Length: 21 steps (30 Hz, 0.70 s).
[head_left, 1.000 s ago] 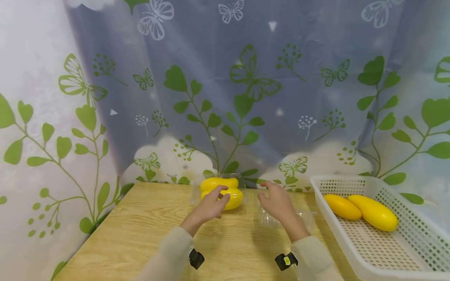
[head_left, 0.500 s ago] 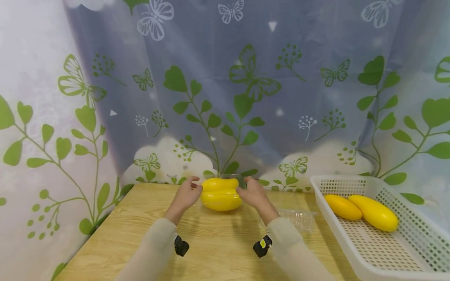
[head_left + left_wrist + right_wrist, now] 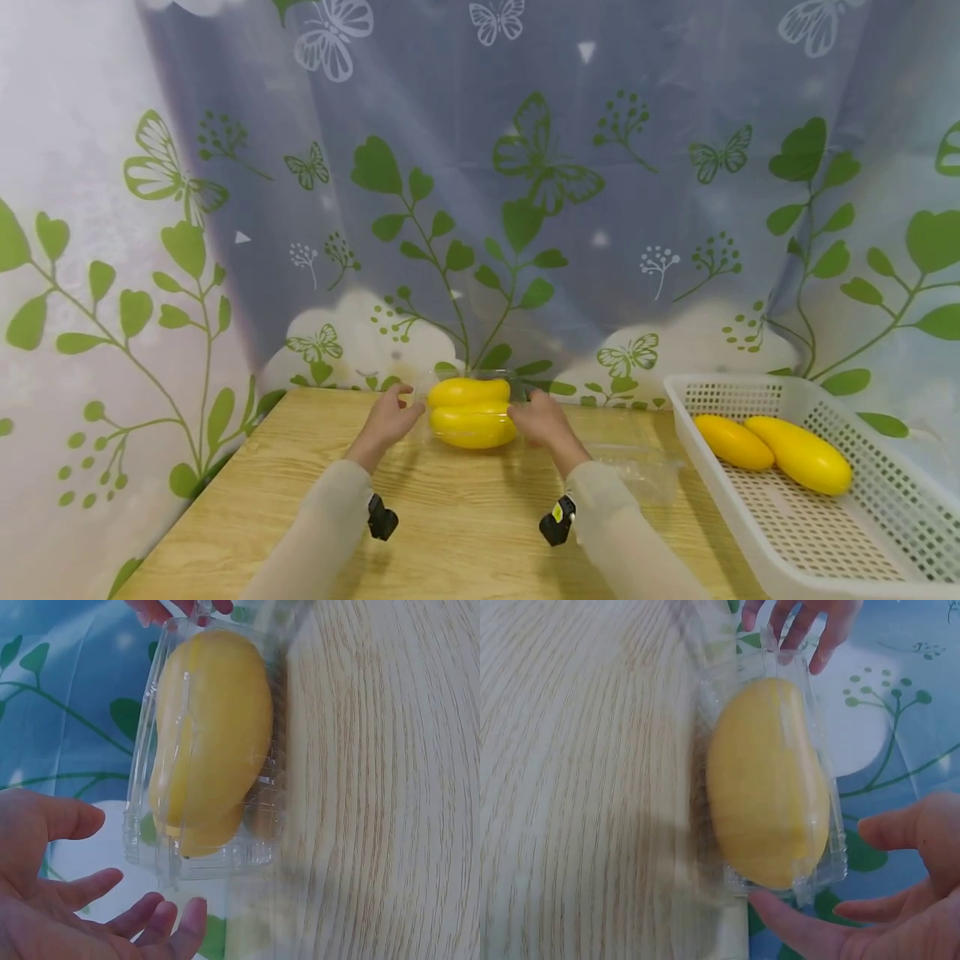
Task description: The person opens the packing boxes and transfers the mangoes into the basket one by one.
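Observation:
Two yellow mangoes (image 3: 472, 425) lie one behind the other inside a lidded clear plastic container (image 3: 135, 840) at the back of the table. At its left end is my left hand (image 3: 390, 417), fingers spread and loosely bent; the left wrist view shows a gap between them and the plastic. My right hand (image 3: 543, 418) is at the opposite end with thumb and fingers apart. One fingertip (image 3: 765, 904) comes close to the container's edge; whether it touches, I cannot tell. Neither hand grips anything.
A second clear plastic container (image 3: 637, 475) lies right of my right forearm. Further right stands a white perforated basket (image 3: 817, 583) with two more mangoes (image 3: 798, 454). A patterned curtain (image 3: 465, 208) hangs directly behind the wooden table (image 3: 465, 533).
Both hands first moved left, the right one leaving the second container, to the two ends of the mango container. Since then the left has drawn slightly away from its end.

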Motion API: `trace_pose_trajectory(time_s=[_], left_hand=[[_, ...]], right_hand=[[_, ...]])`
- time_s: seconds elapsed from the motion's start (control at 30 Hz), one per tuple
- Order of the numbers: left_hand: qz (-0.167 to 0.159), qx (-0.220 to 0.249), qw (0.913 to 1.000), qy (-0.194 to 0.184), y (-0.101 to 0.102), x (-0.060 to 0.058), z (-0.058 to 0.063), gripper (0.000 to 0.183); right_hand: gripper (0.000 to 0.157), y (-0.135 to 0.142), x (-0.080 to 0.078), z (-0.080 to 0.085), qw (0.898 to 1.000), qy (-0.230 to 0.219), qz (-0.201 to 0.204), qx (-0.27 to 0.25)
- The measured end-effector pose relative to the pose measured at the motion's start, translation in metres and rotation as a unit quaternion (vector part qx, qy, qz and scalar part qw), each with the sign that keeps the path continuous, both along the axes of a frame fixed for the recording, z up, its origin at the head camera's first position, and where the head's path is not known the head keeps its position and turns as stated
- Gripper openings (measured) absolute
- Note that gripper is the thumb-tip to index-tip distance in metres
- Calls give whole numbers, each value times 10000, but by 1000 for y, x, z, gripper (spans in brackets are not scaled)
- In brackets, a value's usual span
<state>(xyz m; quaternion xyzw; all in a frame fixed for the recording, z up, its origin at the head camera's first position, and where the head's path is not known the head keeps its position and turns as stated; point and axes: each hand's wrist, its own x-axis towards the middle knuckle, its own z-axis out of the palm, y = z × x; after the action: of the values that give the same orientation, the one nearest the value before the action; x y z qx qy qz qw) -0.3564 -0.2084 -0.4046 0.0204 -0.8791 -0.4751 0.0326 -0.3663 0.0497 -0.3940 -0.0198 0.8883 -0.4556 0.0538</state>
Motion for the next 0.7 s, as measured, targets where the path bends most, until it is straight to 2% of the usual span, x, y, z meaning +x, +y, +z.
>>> trace_pose_trajectory(time_s=[0.17,0.33,0.47,0.57,0.7], left_hand=[[-51,247,9994,-233,1,-2,-2,55],[-75,526,9980,-334,3,0,-1,56],[-41,573,9977,-368,2,2,0,57],[-11,527,9978,-397,1,4,0,57],[-10,460,9984,-337,-2,9,-1,58]], right_hand=[[64,2,-4,-4,10000,-29,83,17],[28,1,-9,-3,9988,159,140,442],[49,-1,-9,1,9977,163,200,634],[55,-3,-8,4,9968,133,281,738],[50,-3,-4,7,9958,145,390,812]])
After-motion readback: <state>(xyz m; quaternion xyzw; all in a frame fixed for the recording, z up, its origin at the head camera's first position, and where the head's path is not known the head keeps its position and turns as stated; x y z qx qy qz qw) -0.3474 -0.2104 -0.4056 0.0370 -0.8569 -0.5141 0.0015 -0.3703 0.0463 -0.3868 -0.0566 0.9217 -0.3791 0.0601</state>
